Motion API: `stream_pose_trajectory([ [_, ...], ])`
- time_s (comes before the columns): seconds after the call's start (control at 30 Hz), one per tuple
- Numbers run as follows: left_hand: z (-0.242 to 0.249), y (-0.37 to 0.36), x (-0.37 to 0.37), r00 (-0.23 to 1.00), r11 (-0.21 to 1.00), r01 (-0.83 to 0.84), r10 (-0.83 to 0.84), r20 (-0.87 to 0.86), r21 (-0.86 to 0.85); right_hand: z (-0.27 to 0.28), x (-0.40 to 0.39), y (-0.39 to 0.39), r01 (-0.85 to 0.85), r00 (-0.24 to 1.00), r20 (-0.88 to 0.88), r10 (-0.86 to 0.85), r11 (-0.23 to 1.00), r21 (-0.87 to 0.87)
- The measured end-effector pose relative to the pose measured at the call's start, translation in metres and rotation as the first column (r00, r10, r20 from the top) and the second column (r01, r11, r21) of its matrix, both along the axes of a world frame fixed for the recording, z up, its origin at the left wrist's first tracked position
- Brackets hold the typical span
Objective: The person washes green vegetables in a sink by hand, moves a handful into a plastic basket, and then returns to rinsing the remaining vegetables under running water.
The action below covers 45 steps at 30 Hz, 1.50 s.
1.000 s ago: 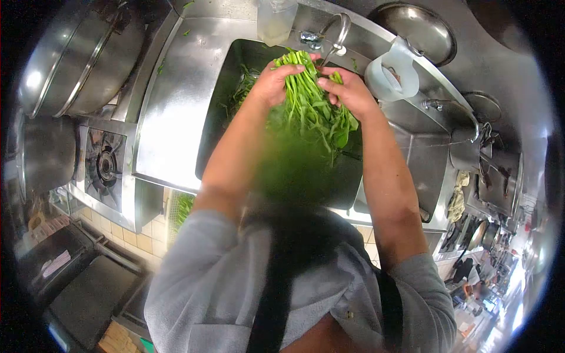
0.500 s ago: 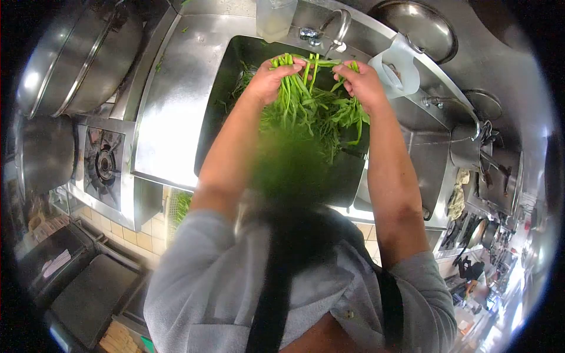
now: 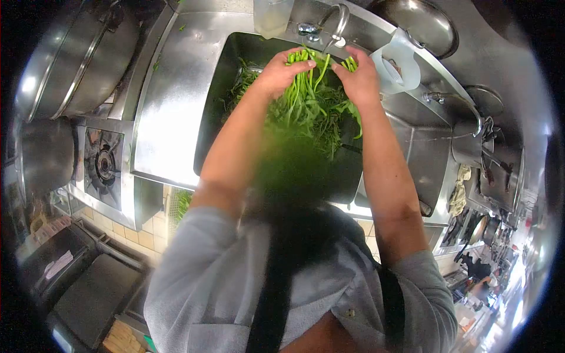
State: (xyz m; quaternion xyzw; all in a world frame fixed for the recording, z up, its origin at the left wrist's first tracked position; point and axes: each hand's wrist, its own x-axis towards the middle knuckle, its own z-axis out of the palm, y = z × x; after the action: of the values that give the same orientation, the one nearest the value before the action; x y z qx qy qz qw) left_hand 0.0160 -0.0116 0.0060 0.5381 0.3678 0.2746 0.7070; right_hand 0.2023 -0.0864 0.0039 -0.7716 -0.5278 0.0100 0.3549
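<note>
Over the sink [image 3: 207, 132], my left hand [image 3: 279, 75] is closed around a bunch of leafy greens [image 3: 303, 88], cut stems at the top and leaves hanging down. My right hand [image 3: 361, 77] is beside it, with a few green stems [image 3: 351, 63] between thumb and fingers and their leaves drooping below. A short gap separates the two hands. More loose greens [image 3: 241, 88] lie in the sink underneath. A blurred green patch close to the camera hides the nearer part of the pile.
Behind the hands stands a faucet [image 3: 340, 26]. A translucent pitcher [image 3: 397, 67] is to its right and a clear container [image 3: 272, 16] to its left. A second basin [image 3: 421, 167] adjoins on the right. At left are a steel drainboard [image 3: 170, 112] and a gas burner [image 3: 105, 163].
Both hands have shifted slightly; the left has moved a little right and the right hand's fingers have lifted and spread. The stem stretched between the hands no longer shows there.
</note>
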Motion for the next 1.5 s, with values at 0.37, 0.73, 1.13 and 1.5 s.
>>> stream_pose_trajectory([
  [0.37,-0.028,0.000,0.007,0.989,0.986,-0.120,0.129,0.069,-0.120,-0.035,-0.014,-0.008,-0.063,0.673,-0.714,-0.196,0.946,-0.319],
  [0.73,-0.046,0.002,-0.003,0.912,0.943,0.029,0.111,0.396,-0.331,-0.048,-0.013,-0.008,-0.024,0.198,-0.966,-0.166,0.985,-0.174],
  [1.13,-0.023,0.007,0.012,0.999,1.000,-0.018,0.017,0.046,0.023,-0.021,-0.016,0.005,-0.211,0.955,-0.250,0.158,0.957,-0.201],
  [1.5,-0.039,0.000,0.020,0.951,0.969,-0.194,0.224,0.213,-0.155,-0.013,-0.006,-0.002,0.016,0.438,-0.899,-0.019,1.000,-0.014],
])
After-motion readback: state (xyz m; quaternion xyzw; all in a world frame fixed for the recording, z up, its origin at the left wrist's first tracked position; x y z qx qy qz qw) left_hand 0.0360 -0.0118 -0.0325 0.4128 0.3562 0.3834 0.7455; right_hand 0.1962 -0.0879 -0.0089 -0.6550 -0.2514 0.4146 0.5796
